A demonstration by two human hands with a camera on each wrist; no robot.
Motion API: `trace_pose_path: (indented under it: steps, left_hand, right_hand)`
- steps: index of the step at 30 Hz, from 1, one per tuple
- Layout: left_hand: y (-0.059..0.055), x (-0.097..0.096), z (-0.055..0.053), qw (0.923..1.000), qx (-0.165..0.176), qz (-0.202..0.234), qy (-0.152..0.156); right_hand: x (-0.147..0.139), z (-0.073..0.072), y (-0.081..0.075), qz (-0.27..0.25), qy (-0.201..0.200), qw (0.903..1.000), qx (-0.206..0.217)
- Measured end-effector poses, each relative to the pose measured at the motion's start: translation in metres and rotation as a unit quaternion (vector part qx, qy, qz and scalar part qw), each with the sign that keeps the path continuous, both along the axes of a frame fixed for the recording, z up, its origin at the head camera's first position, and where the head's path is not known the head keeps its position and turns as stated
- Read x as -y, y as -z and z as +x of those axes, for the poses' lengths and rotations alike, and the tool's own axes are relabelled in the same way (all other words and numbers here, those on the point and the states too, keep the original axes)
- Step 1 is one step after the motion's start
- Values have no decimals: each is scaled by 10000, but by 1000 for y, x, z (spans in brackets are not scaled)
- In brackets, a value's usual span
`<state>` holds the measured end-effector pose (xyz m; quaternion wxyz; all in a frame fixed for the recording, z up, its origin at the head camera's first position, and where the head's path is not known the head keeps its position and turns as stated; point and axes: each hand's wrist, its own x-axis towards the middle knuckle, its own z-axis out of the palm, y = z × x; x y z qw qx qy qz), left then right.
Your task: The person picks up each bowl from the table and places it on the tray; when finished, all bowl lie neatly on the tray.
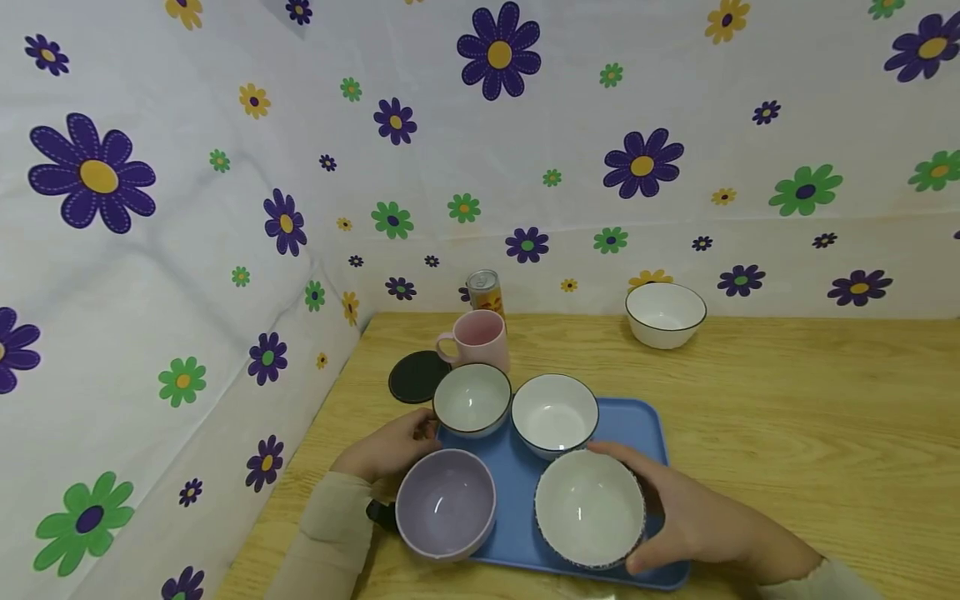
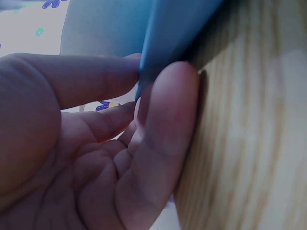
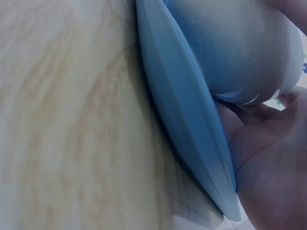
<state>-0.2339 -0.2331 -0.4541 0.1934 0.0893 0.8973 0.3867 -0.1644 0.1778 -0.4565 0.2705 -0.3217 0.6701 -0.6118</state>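
Observation:
A blue tray lies on the wooden table and bears several bowls. My left hand is at its left edge; in the left wrist view the thumb and fingers pinch the tray rim low over the wood. My right hand grips a white bowl with a speckled rim at the tray's front right, thumb at the near side, fingers round the far side. In the right wrist view, the bowl's outer wall stands beside the tray. A purple bowl sits front left, close to my left wrist.
Two white bowls with dark rims, a left one and a right one, stand at the tray's back. Behind are a pink mug, a can and a black coaster. Another white bowl stands near the flowered backdrop.

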Motion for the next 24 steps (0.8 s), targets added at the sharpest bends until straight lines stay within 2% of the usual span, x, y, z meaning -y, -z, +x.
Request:
trace_pose_path:
  steps: [5,9,15,24]
  left_hand:
    - [1,1,0,10000,2,-11,-36]
    - [1,0,-1,10000,-47,-28,-8]
    - [0,-1,0,10000,-57,3,22]
    - [2,1,0,10000,-40,-81,-19]
  right_hand:
    - [3,1,1,-151,-267,9995,-46]
    - [5,2,2,-36,-317,9993,-176]
    - [8,6,4,595,-22,9952,-771]
    - [19,13,4,1233,329,9879,-886]
